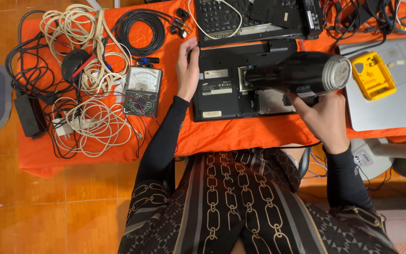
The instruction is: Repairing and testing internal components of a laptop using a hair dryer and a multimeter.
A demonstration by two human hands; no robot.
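The black laptop [222, 89] lies upside down in the middle of the orange cloth [203, 136], and everything else is told from it. The left hand [188, 70] rests on the laptop's left edge, its grip lying loose and open, holding nothing that shows. The right hand [323, 115], just off the laptop's right end, has its grip wrapped tight around the handle of a black blower [301, 73], whose nose points at an open bay in the laptop. To do this well, I think the left hand should press the laptop flat so it cannot slide, and the blower should stay aimed at the bay without bumping small parts. The laptop's bottom is dark, with pale stickers and one cover off. Left of the laptop sit a meter with a dial [143, 90] and piles of white cables [88, 51]. Right of it lie a yellow bit case [373, 75] and a grey laptop [391, 99].
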